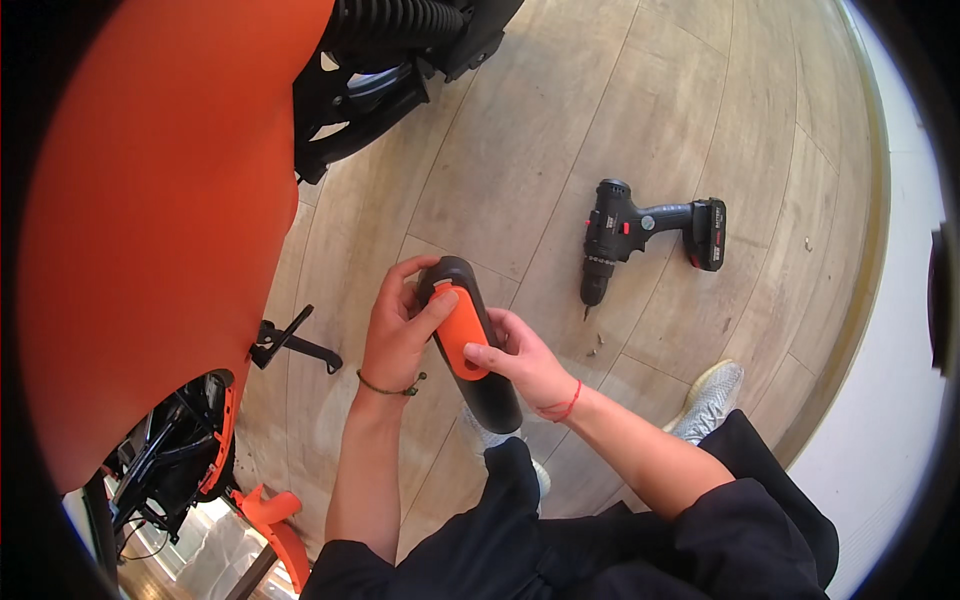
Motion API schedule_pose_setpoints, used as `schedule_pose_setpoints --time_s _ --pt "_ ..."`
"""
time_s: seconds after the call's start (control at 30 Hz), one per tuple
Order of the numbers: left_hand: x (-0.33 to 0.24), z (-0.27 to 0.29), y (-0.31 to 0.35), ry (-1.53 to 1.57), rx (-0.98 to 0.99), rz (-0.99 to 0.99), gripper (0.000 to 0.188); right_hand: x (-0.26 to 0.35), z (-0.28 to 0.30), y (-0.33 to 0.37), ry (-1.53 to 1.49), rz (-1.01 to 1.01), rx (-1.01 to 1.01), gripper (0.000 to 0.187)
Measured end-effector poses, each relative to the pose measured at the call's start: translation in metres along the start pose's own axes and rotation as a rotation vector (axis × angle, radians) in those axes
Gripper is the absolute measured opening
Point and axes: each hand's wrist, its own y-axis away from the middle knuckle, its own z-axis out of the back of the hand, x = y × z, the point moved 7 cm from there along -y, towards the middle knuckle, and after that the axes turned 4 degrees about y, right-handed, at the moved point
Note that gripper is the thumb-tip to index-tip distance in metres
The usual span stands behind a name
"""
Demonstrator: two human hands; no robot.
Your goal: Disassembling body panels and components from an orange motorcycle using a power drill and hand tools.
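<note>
Between my two hands I hold a long black part with rounded ends [490, 405], tilted, with an orange oval panel [460, 325] along its upper face. My left hand [400, 325] is closed round the far end of the part, its thumb pressed on the panel's top. Gripping the right side is my right hand [525, 365], with its thumb on the panel's lower end near a small round hole. The fingers under the part are mostly hidden.
A black cordless drill [625, 235] lies on the wood-plank floor [540, 110] to the right, with small bits near its tip. A large orange body panel [170, 230] with black machine parts [370, 95] fills the left. A black stand [295, 345] juts out below it.
</note>
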Motion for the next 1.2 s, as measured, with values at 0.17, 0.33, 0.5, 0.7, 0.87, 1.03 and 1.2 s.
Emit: schedule_pose_setpoints --time_s 0.17,0.33,0.5,0.7,0.87,1.03,1.2 --pt "0.001 0.003 -0.001 -0.041 0.012 -0.091 0.042 0.003 -0.003 0.0 -0.02 -0.01 0.029 0.064" --pt "-0.006 0.001 0.0 -0.058 0.0 -0.195 0.042 0.017 -0.009 0.004 0.025 0.004 0.158 0.072" --pt "-0.006 0.002 0.0 -0.054 -0.009 -0.205 0.043 0.02 -0.01 0.004 0.051 -0.007 0.181 0.071" --pt "-0.003 -0.002 0.002 -0.067 0.072 -0.204 0.043 0.014 -0.005 0.002 0.036 -0.02 0.114 0.064" --pt "-0.001 -0.004 -0.001 -0.069 0.07 -0.2 0.043 0.01 -0.003 0.002 0.003 -0.018 0.1 0.062" --pt "-0.003 -0.003 0.001 -0.112 0.069 -0.201 0.042 0.009 -0.006 0.003 0.0 -0.023 0.066 0.06" --pt "0.0 -0.006 0.008 0.041 -0.019 -0.148 0.046 0.012 -0.001 0.003 0.042 0.01 0.04 0.059"
